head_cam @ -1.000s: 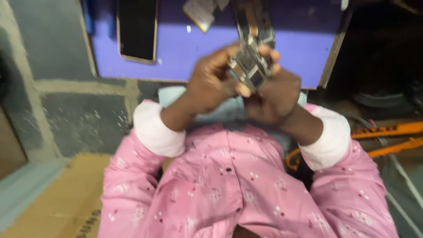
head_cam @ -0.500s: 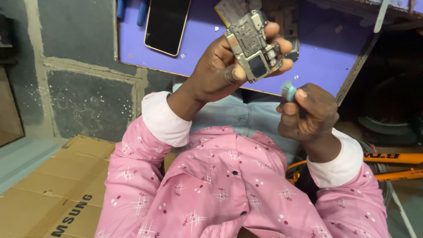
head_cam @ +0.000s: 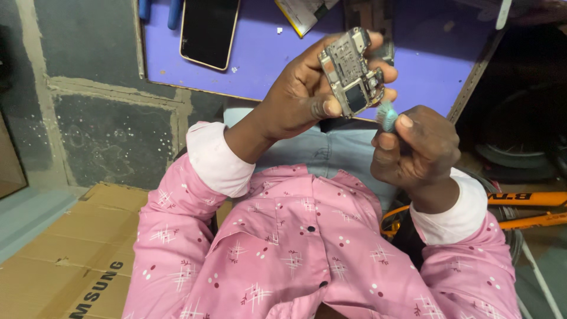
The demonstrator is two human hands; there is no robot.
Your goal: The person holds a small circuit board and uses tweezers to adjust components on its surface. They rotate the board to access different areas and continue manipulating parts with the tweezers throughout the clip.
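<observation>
Mid-cleaning by the look — left hand (head_cam: 298, 97) clamped on bare phone circuit board (head_cam: 351, 74), right hand (head_cam: 416, 147) pinching small teal brush (head_cam: 388, 116) just beside it, brushing seemingly unfinished.

A phone (head_cam: 209, 32) lies on the mat (head_cam: 260, 65), left of the circuit board (head_cam: 350, 72). A brush (head_cam: 387, 115) sits just right of the board, below it.
</observation>
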